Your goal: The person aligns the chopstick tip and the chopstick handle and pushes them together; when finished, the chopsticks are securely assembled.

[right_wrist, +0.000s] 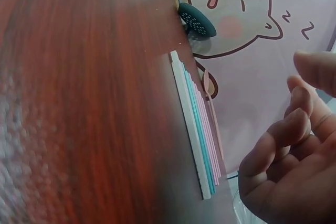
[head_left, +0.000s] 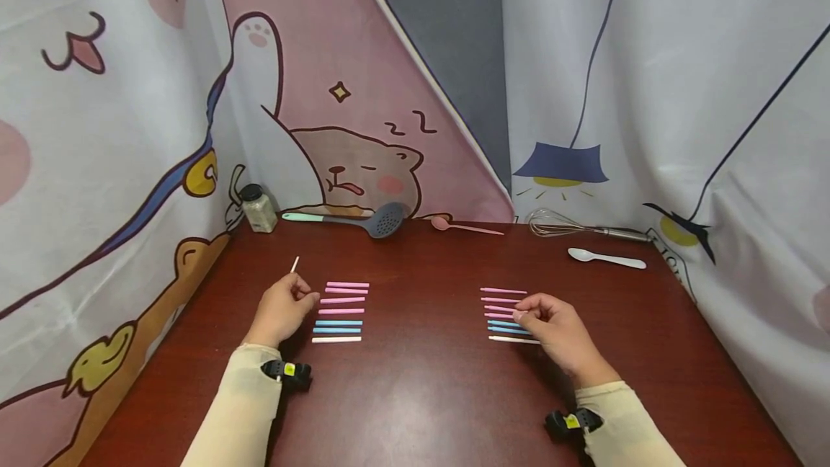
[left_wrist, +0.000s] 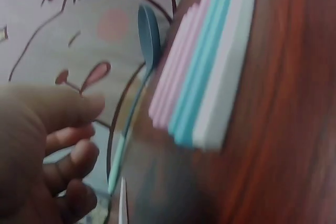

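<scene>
My left hand [head_left: 283, 308] hovers beside the left row of thin sticks, its fingers loosely curled with nothing between them. That row has several pink sticks [head_left: 344, 301], two blue sticks [head_left: 338, 330] and one white stick [head_left: 336, 339] at the near end. A separate white stick [head_left: 295, 264] shows beyond the left hand, and its tip also appears in the left wrist view. Over the right row's outer ends is my right hand [head_left: 558, 330], thumb and fingertips apart in the right wrist view. Beneath it are pink sticks [head_left: 502, 290], blue sticks [head_left: 501, 322] and a white stick [head_left: 506, 339], partly hidden.
Along the table's back edge lie a jar with a black lid [head_left: 259, 209], a slotted skimmer [head_left: 384, 221], a pink spoon [head_left: 463, 226] and a whisk [head_left: 583, 228]. A white spoon [head_left: 606, 258] lies at the back right. Printed cloth [head_left: 441, 6] hangs behind.
</scene>
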The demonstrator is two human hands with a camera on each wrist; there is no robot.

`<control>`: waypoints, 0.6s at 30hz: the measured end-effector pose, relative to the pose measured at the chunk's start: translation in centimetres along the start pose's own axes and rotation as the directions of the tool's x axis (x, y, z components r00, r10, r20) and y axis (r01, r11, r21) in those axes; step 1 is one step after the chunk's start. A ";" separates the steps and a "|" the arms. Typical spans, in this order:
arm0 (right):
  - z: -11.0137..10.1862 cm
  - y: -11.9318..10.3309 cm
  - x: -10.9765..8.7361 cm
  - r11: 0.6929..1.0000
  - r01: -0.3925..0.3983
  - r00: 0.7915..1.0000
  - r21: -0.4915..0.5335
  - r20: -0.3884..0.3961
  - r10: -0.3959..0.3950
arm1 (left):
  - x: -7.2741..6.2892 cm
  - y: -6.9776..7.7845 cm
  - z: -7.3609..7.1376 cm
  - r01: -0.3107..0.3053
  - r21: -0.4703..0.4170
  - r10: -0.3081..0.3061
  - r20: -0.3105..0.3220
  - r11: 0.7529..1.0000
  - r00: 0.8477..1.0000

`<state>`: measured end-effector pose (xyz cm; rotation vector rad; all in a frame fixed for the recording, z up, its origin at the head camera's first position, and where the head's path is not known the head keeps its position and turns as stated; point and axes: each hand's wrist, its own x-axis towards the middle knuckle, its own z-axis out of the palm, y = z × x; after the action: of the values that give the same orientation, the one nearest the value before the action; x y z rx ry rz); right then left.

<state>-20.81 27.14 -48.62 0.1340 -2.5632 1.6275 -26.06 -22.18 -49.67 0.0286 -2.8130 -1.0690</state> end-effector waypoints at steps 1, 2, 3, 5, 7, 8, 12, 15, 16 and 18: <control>0.0 -0.1 0.0 1.000 0.003 1.000 -0.011 0.000 -0.003 | 0.1 0.4 0.1 -0.033 -0.021 0.033 0.025 0.999 0.999; 0.0 -0.1 0.0 1.000 0.006 1.000 -0.020 -0.002 -0.006 | 0.1 0.7 0.2 -0.060 -0.041 0.062 0.047 0.997 0.997; 0.1 -0.2 0.1 1.000 0.003 1.000 -0.026 -0.004 -0.003 | 0.1 1.0 0.3 -0.081 -0.056 0.084 0.064 0.995 0.994; 0.1 -0.4 0.1 0.999 -0.003 1.000 -0.041 -0.002 0.003 | 0.1 1.7 0.3 -0.111 -0.080 0.119 0.101 0.991 0.988; 0.2 -0.5 0.1 0.998 -0.014 1.000 -0.069 0.006 0.014 | 0.0 2.1 0.3 -0.135 -0.101 0.148 0.142 0.986 0.979; 0.2 -0.6 0.1 0.996 -0.018 1.000 -0.085 0.011 0.019 | 0.0 2.3 0.3 -0.145 -0.107 0.161 0.161 0.984 0.974; 0.4 -1.0 0.3 0.991 -0.032 0.999 -0.132 0.010 0.034 | -0.2 2.6 0.3 -0.177 -0.103 0.198 0.244 0.979 0.949; 0.7 -1.1 0.4 0.989 -0.043 0.999 -0.140 0.015 0.046 | -0.4 2.8 0.3 -0.201 -0.087 0.218 0.307 0.976 0.927; 0.8 -1.1 0.4 0.988 -0.050 0.998 -0.143 0.023 0.054 | -0.5 2.9 0.3 -0.213 -0.079 0.228 0.327 0.974 0.917; 1.0 -1.0 0.4 0.986 -0.056 0.997 -0.156 0.045 0.064 | -0.6 3.1 0.3 -0.245 -0.069 0.253 0.363 0.967 0.897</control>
<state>-21.13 25.84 -48.10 0.0867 -2.7444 1.4543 -25.46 -19.58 -47.92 -0.5822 -3.0112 -1.1424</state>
